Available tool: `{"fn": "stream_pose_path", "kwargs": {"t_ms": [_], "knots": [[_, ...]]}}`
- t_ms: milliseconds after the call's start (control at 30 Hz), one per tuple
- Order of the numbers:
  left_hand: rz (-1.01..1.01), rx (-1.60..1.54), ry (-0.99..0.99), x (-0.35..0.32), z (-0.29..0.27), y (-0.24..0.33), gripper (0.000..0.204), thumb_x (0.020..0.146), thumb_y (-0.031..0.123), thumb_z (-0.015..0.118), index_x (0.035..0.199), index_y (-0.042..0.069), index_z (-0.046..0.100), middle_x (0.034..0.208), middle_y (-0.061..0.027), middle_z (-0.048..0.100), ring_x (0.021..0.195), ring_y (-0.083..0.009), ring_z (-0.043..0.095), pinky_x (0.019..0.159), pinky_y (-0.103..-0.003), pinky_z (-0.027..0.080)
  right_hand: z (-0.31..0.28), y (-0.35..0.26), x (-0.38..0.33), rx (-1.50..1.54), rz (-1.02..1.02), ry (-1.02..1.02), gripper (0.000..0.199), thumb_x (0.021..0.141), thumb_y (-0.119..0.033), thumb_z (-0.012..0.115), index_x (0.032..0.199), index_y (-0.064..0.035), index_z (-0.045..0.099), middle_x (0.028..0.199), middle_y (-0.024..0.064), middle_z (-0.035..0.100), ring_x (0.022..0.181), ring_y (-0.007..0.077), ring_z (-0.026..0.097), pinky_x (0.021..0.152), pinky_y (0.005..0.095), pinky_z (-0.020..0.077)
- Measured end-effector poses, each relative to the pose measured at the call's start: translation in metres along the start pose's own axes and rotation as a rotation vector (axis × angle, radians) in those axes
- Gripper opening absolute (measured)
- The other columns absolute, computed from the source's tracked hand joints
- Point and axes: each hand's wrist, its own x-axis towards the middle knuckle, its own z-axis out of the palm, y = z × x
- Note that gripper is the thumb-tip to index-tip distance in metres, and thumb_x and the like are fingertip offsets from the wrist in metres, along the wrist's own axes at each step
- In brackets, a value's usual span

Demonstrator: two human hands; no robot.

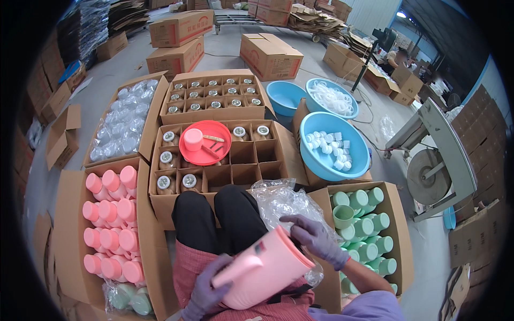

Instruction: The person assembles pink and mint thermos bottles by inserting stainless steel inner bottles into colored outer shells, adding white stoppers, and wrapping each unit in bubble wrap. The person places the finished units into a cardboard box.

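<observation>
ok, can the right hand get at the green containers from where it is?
Probably yes: the right hand is by the pink jug's mouth, close to the open-topped carton, and nothing seems to cover most green containers.

A fisheye head view looks down and forward from close above the lap (238,214).

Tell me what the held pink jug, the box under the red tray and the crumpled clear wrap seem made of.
Pink jug: probably plastic, possibly painted metal; smooth with a soft sheen.
Box: cardboard by its look; matte brown, with folded flaps and slotted dividers.
Clear wrap: likely thin plastic film; glossy, see-through, creased with bright glints.
</observation>
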Motion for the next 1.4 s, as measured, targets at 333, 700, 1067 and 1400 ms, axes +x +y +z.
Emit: {"fn": "stream_pose_path", "kwargs": {"t_ms": [333,700,1067,1400], "knots": [[0.607,0.850,0.170,0.053,0.009,0.059,0.025,0.081,0.012,0.061,0.101,0.008,0.074,0.111,-0.0094,0.072,0.118,-0.0307,0.062,0.112,-0.050,0.036,0.007,-0.004,0.001,0.395,0.324,0.071,0.066,0.091,-0.015,0.062,0.150,-0.0043,0.035,0.152,0.0146,0.037,0.140,0.0242,0.038,0.115,0.0362,0.0321],[0.662,0.876,0.101,0.068,0.013,0.076,0.022,0.083,0.009,0.061,0.102,0.004,0.073,0.108,-0.0092,0.073,0.107,-0.0253,0.068,0.102,-0.042,0.048,0.009,0.013,0.013,1.191,0.897,0.121,0.061,0.105,-0.054,0.038,0.130,-0.0015,0.055,0.112,0.0087,0.066,0.102,0.0188,0.065,0.097,0.0347,0.0494],[0.382,0.315,0.228,0.069,0.020,0.038,0.025,0.081,0.004,0.061,0.104,-0.002,0.071,0.110,-0.0118,0.072,0.105,-0.0240,0.068,0.098,-0.037,0.050,-0.011,0.012,0.019,0.411,0.467,-0.036,0.047,0.105,-0.040,0.038,0.131,-0.0039,0.052,0.126,0.0090,0.054,0.117,0.0160,0.053,0.103,0.0326,0.0436],[-0.520,-0.917,-0.248,0.054,0.015,-0.039,0.038,0.097,0.020,0.064,0.128,-0.003,0.061,0.117,-0.0085,0.069,0.106,-0.0134,0.064,0.093,-0.029,0.053,-0.046,-0.056,0.053,0.288,-0.348,-0.438,0.029,0.096,-0.013,0.061,0.124,-0.0078,0.063,0.117,0.0133,0.059,0.107,0.0306,0.059,0.094,0.0391,0.0475]]}}
